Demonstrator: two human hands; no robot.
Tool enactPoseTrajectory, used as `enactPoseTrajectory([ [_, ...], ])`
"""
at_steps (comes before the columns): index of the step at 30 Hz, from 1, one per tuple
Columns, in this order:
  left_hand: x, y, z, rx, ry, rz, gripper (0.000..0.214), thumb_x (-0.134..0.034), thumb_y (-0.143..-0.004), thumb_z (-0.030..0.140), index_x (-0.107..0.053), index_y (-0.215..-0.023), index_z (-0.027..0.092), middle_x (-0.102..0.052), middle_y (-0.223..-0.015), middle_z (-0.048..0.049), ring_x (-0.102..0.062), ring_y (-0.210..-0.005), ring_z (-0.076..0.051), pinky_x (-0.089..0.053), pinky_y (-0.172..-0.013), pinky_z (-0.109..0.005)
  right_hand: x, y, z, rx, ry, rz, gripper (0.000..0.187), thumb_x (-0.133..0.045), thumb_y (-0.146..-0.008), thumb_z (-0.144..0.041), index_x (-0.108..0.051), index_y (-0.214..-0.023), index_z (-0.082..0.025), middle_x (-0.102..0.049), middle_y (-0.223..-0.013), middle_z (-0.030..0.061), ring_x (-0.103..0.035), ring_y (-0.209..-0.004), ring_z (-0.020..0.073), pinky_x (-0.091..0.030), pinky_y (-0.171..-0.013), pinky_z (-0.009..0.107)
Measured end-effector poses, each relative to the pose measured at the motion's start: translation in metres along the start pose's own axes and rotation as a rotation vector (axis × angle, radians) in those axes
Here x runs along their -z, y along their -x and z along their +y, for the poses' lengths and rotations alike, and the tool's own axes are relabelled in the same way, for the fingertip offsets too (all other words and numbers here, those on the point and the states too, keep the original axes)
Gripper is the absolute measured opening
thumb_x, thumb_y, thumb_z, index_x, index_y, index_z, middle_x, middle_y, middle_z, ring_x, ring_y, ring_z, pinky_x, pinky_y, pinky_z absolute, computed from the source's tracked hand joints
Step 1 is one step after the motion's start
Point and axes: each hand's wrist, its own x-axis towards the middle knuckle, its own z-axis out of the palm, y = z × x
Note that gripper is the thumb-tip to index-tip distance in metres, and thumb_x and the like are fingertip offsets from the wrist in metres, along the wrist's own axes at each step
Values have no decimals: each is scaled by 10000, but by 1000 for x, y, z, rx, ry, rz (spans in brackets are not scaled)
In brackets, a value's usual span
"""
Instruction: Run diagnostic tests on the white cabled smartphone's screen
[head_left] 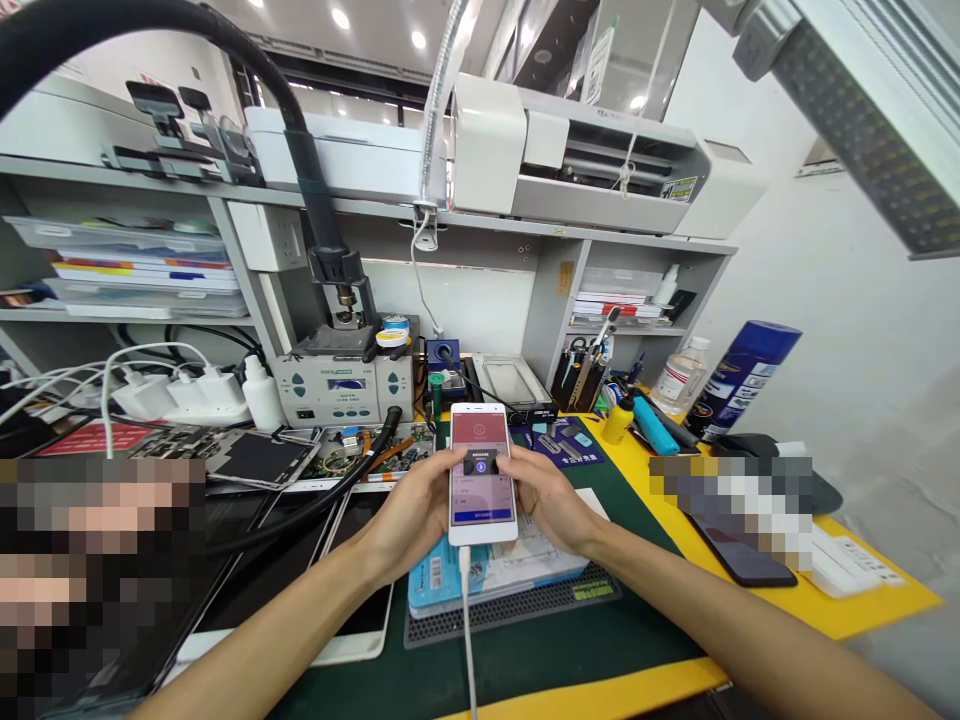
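Observation:
A white smartphone (482, 500) with a lit screen is held upright between my two hands. My left hand (416, 500) closes around its left edge, the thumb resting over the screen. On the opposite edge, my right hand (551, 500) grips it with the thumb also at the screen. The display has a reddish top, a dark pop-up in the middle and a blue bar at the bottom. A white charging cable (466, 620) is plugged into its lower end and runs down toward me. Beneath the hands lies a blue and white package (442, 585) on a dark perforated mat (510, 620).
A hot air rework station (337, 390) stands at the back left, its black hose (330, 505) crossing several tablets (352, 590). Circuit boards lie before it. At right are a tool holder (581, 380), a blue spray can (742, 380) and a dark phone (739, 550).

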Motion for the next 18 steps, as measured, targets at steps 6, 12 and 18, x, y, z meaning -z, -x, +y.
enactPoseTrajectory([
  [6, 0, 0, 0, 8, -2, 13, 369, -525, -927, 362, -648, -1188, 131, -711, -1106, -120, -648, -1023, -272, -517, -849, -368, -1, -1, 0, -6, 7, 1, 339, -506, -939, -346, -623, -1215, -186, -722, -921, 62, -604, -516, 138, -506, -497, 275],
  [12, 0, -1, 0, 17, -5, 23, 402, -518, -926, 383, -635, -1204, 118, -699, -1139, -140, -648, -1034, -290, -527, -833, -378, 2, -2, 3, -22, -3, 18, 352, -548, -908, -381, -629, -1170, -160, -728, -885, 73, -613, -518, 157, -489, -456, 276],
  [18, -1, 0, 0, 29, -5, 39, 410, -532, -920, 381, -625, -1217, 115, -702, -1136, -148, -658, -1022, -302, -530, -830, -387, 3, -3, 6, -18, -6, 33, 342, -574, -893, -388, -636, -1153, -175, -729, -851, 56, -619, -523, 149, -505, -542, 289],
])
